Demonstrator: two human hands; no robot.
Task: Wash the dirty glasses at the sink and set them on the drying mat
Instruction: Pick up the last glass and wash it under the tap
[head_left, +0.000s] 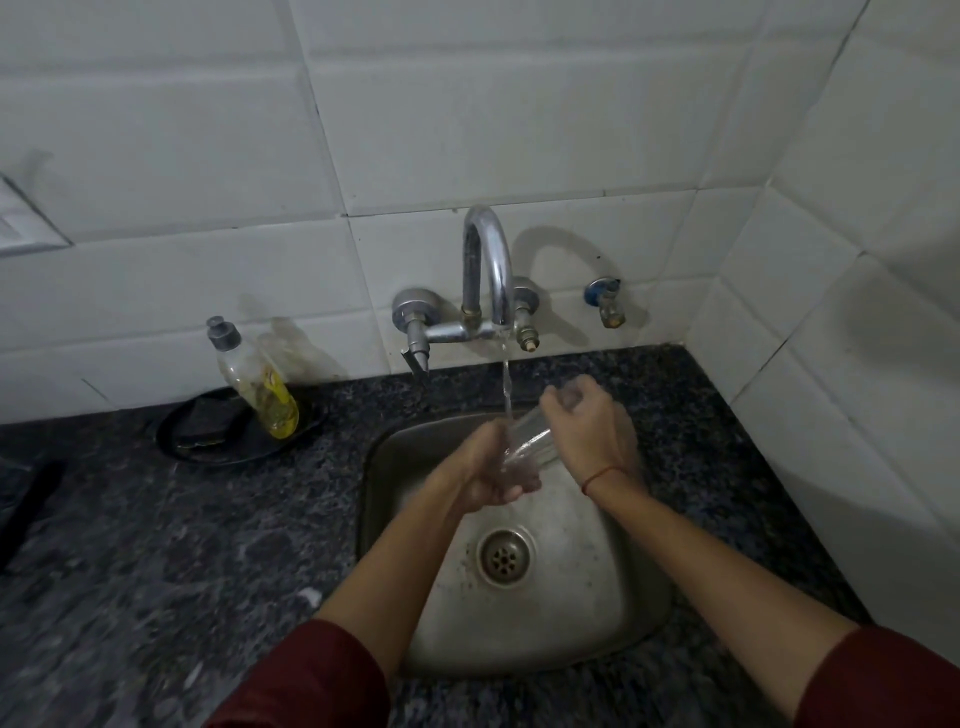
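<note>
The glass (535, 441) hangs tilted under the running tap (488, 260), above the sink (597, 597). The left hand (488, 467) curls its fingers (519, 486) round the lower end, and the right hand (582, 421), somewhat blurred, seems to grip the upper end. The glass is light, wet, slippery and fragile, so it is best held round the body.

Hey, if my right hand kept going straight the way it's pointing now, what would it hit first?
Most likely the water stream, just up-left of the right hand gripping the glass; behind it, the tap. Depth is uncertain.
</note>
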